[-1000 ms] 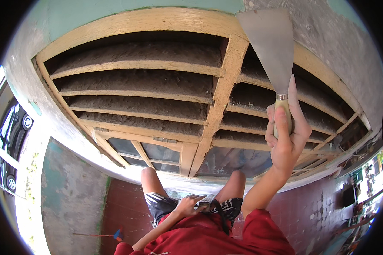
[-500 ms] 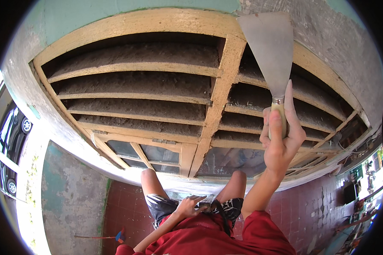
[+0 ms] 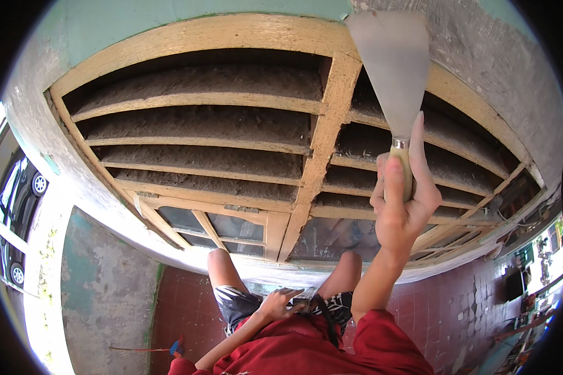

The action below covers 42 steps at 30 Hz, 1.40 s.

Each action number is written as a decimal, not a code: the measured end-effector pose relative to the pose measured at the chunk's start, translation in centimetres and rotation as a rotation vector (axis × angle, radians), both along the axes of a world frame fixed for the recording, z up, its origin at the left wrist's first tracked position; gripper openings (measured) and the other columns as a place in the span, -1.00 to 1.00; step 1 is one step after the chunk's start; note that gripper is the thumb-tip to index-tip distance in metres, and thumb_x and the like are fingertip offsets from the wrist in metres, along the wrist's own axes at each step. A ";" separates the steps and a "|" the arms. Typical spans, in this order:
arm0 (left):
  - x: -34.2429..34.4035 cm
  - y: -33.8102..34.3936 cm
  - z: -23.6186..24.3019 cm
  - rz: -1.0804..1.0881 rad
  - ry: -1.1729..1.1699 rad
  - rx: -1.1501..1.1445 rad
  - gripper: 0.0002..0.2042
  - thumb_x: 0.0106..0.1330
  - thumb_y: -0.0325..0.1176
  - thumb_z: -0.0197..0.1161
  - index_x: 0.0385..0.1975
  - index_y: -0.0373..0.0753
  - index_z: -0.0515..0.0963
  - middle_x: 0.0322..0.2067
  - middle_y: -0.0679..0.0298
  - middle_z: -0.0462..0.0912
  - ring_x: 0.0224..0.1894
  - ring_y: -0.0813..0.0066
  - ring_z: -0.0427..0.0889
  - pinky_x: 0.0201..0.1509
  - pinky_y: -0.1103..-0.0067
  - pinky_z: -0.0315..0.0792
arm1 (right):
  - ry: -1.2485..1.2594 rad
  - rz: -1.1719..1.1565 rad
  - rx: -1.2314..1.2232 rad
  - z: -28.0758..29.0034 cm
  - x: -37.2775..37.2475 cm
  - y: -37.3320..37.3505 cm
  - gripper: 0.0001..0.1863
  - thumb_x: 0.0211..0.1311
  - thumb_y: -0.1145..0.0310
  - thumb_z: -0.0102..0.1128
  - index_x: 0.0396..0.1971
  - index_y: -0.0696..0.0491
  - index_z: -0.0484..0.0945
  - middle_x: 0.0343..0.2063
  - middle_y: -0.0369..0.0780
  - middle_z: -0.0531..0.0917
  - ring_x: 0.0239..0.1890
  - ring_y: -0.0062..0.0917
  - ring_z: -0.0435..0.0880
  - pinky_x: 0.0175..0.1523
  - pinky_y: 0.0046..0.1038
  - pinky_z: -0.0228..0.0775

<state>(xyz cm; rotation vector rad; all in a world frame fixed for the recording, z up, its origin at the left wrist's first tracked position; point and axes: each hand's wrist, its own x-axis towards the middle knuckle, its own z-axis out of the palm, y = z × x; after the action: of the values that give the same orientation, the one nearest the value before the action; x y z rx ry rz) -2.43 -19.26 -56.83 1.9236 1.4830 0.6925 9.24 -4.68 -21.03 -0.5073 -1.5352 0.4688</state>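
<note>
My right hand (image 3: pixel 406 194) is raised and closed round the pale handle of a putty knife (image 3: pixel 394 75), its index finger stretched up along the handle. The wide metal blade points upward, and its edge lies over the wall where mint-green paint (image 3: pixel 231 14) borders bare grey plaster (image 3: pixel 475 56). Whether the edge touches the wall is hard to tell. A tiny pale flake (image 3: pixel 344 17) shows beside the blade's left corner. Down at my lap, my left hand (image 3: pixel 276 305) rests with its fingers stretched out, close to a small dark object (image 3: pixel 301 302) that I cannot make out.
A yellow wooden frame (image 3: pixel 334 112) with dusty slats fills the wall before me, above glass panes (image 3: pixel 234 226). Below lie red floor tiles (image 3: pixel 187 300) and a low patchy wall (image 3: pixel 109 281). A dark car (image 3: pixel 20 194) stands outside at left; household clutter (image 3: pixel 532 269) lies at right.
My right hand and the putty knife have shifted slightly left, and the blade's top edge has moved up a little. A pale flake now shows by its left corner. My left hand stays put.
</note>
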 end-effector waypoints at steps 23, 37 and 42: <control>0.0 0.0 -1.1 0.017 -0.034 0.008 -0.40 0.32 0.11 0.24 0.29 -0.04 0.44 0.04 -0.11 0.63 0.01 -0.18 0.64 0.07 0.13 0.55 | 0.054 0.058 -0.091 -0.5 0.0 -0.3 -0.44 0.42 0.44 0.04 0.39 0.17 0.27 -0.57 -0.41 0.50 -0.69 -0.89 0.23 -0.64 -0.76 0.01; 0.1 -0.1 -0.6 0.027 -0.030 0.013 -0.44 0.32 0.04 0.25 0.21 -0.18 0.51 -0.03 -0.10 0.66 0.00 -0.13 0.64 0.08 0.19 0.54 | 0.132 0.176 -0.122 -0.3 -1.2 -0.9 -0.42 0.46 0.47 -0.04 0.44 0.17 0.18 -0.52 -0.30 0.56 -0.68 -0.89 0.22 -0.63 -0.77 0.04; 0.1 -0.1 -0.6 0.021 -0.024 0.013 -0.43 0.31 0.04 0.25 0.22 -0.19 0.50 -0.01 -0.11 0.65 -0.01 -0.13 0.64 0.07 0.19 0.54 | 0.145 0.208 -0.168 -0.2 -1.3 -1.5 -0.43 0.47 0.47 -0.06 0.45 0.18 0.17 -0.50 -0.28 0.56 -0.69 -0.88 0.22 -0.62 -0.77 0.07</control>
<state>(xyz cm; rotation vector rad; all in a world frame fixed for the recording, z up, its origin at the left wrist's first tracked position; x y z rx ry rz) -2.36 -19.36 -57.44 1.9055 1.4891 0.7339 7.92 -6.22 -21.27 -0.4346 -1.4220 0.7842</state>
